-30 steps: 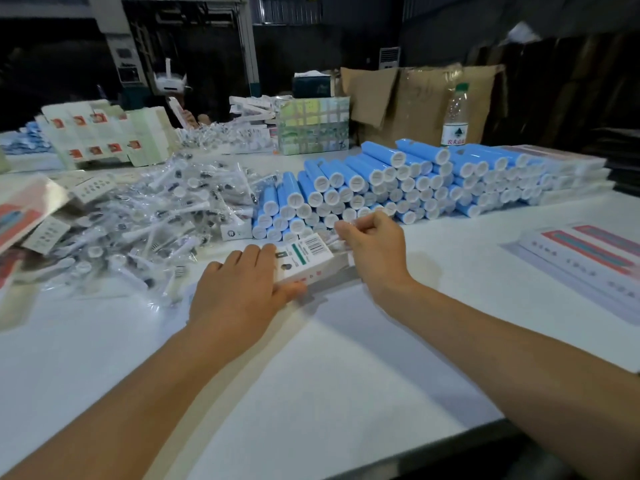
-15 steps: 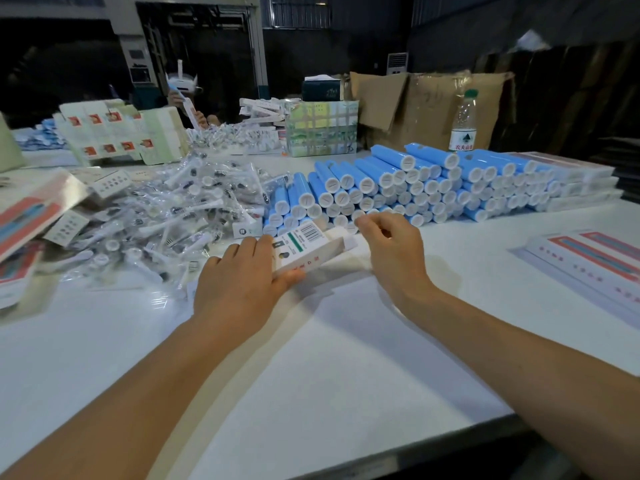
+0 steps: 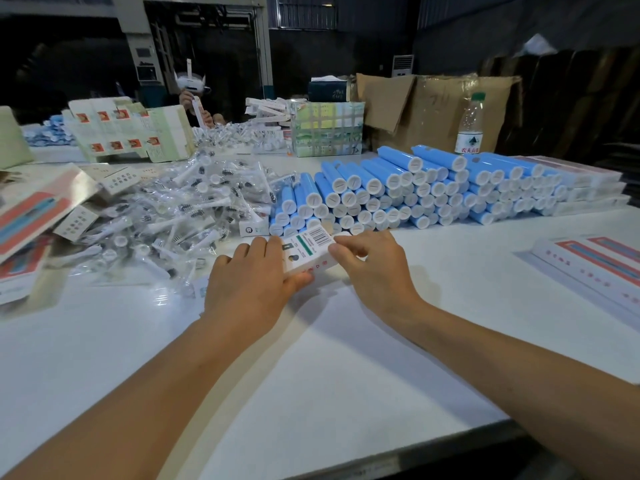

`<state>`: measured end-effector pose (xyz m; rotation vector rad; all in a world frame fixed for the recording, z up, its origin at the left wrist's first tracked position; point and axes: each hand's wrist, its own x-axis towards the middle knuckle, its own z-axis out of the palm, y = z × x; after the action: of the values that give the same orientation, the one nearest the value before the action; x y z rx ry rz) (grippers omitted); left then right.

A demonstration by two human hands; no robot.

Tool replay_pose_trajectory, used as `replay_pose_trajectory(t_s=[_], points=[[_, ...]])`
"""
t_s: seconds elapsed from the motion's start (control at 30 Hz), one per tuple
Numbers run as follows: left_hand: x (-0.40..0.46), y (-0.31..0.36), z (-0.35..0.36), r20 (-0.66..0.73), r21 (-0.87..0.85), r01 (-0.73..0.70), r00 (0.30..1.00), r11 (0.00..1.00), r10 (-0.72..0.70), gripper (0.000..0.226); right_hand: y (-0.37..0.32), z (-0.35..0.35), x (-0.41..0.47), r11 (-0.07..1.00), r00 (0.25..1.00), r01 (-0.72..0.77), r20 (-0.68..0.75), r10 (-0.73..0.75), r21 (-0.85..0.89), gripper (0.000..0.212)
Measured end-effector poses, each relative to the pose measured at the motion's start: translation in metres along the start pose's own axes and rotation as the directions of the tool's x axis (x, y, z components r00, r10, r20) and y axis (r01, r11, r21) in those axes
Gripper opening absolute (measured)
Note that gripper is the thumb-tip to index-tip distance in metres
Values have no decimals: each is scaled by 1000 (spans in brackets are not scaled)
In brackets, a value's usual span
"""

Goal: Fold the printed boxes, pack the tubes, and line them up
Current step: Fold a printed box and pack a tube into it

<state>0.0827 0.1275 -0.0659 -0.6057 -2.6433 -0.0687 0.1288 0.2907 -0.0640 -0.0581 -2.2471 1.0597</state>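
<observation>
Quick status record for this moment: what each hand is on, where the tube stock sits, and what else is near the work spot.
left hand: grips the near end of the printed box
right hand: fingers pinch the box's far end
box: barcode face up, on the white table
blue tubes: stacked just behind the box
bagged brush heads: heaped to the left
water bottle: upright behind the tubes
</observation>
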Motion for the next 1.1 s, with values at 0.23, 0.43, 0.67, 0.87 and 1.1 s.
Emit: replay_pose_trajectory(t_s=[0.23, 0.43, 0.67, 0.87, 1.1], points=[[-1, 4, 0, 25, 64, -15, 1000, 998, 14, 69, 1, 1, 0, 993, 995, -82, 60, 77, 83, 17], [-4, 9, -1, -18, 98, -53, 998, 994, 55, 67, 4, 2, 6, 989, 987, -145, 79, 142, 39, 43], [-4, 12, 1, -26, 107, -61, 998, 992, 64, 66, 5, 1, 7, 973, 969, -229, 100, 224, 40, 11], [-5, 13, -1, -36, 104, -56, 998, 993, 60, 65, 1, 2, 5, 969, 971, -230, 83, 223, 93, 14], [-7, 17, -1, -50, 111, -39, 998, 993, 45, 66, 1, 6, 6, 952, 965, -257, 103, 242, 164, 18]])
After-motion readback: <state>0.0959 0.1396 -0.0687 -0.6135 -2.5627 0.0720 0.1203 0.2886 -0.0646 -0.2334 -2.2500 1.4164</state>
